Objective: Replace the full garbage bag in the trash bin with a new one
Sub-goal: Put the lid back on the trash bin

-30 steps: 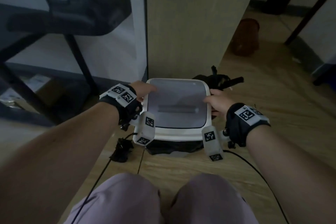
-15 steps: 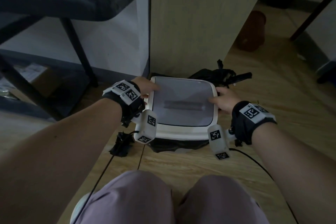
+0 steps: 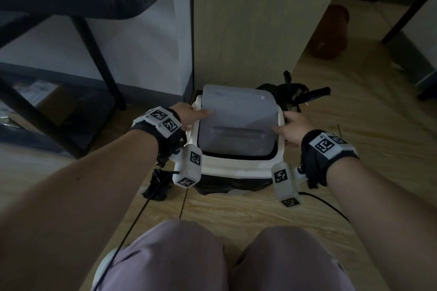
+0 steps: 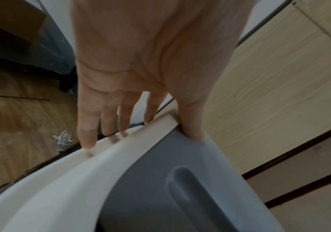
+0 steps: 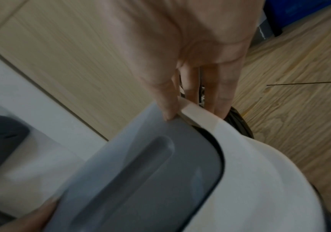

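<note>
A trash bin with a white rim [image 3: 236, 169] and a grey lid [image 3: 236, 116] stands on the wooden floor in front of my knees. The lid sits tilted in the rim, its far edge raised and a dark gap along its near edge. My left hand [image 3: 189, 113] grips the rim's left side [image 4: 81, 172], fingers down the outside, thumb on the lid [image 4: 180, 188]. My right hand [image 3: 290, 125] grips the right side [image 5: 260, 172] the same way, thumb on the lid [image 5: 140, 180]. Black bag plastic [image 3: 227, 186] shows under the rim's front. A tied black garbage bag [image 3: 288, 97] lies behind the bin's right corner.
A wooden cabinet panel [image 3: 248, 30] rises right behind the bin. Dark chair legs [image 3: 94, 54] and a cardboard box [image 3: 47, 99] stand to the left. A small black wad [image 3: 158, 184] and a cable lie by the bin's left front. A paper scrap [image 4: 62, 138] lies on the floor.
The grey lid lay flat in the rim before; now it is tilted, far edge up, with a dark gap at the front. Both hands keep their places on the rim's sides.
</note>
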